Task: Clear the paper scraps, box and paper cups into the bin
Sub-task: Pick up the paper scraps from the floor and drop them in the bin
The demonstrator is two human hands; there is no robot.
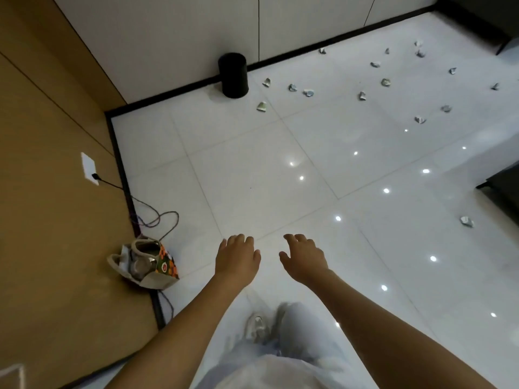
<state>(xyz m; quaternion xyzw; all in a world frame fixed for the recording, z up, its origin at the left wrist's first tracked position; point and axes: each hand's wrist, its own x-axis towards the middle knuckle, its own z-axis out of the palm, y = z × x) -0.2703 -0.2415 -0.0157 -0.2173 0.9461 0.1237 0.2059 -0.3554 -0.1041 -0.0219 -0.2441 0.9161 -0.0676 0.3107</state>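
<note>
A black round bin (pixel 233 75) stands on the white tiled floor against the far wall. Several crumpled paper scraps lie scattered to its right, the closest scrap (pixel 262 106) just in front of the bin and a lone scrap (pixel 466 221) at the right. My left hand (pixel 236 259) and my right hand (pixel 304 259) are stretched out side by side over the floor, far short of the bin, fingers relaxed and holding nothing. No box or paper cup shows clearly.
A small tote bag (pixel 146 262) with a flowered panel leans against the brown wall at the left, with a cable (pixel 157 217) running to a wall socket (pixel 90 168). Dark furniture (pixel 502 189) juts in at the right edge. My shoe (pixel 257 325) is below.
</note>
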